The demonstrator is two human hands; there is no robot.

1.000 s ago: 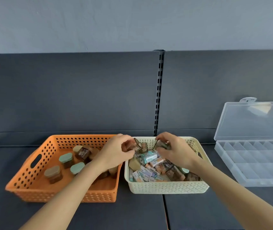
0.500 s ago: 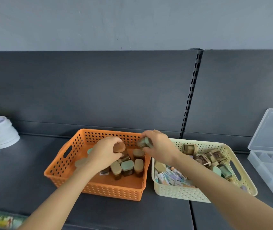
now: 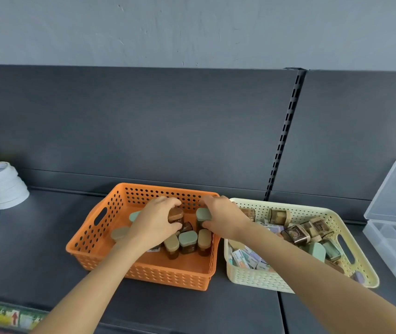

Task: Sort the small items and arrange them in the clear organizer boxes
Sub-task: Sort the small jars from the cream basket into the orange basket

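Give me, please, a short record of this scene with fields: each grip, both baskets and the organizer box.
left grip: holds brown-lidded jar inside orange basket
right grip: holds green-lidded jar in the same basket
orange basket: more upright lidded jars
cream basket: mixed small items, right of orange basket
clear organizer box: far right, lid raised, not touched

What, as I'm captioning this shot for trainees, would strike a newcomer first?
The bright orange basket at centre, where the left hand grips a brown-capped jar and the right hand a green-capped jar. Right of it sits a cream basket heaped with small packs; a clear organizer box stands far right.
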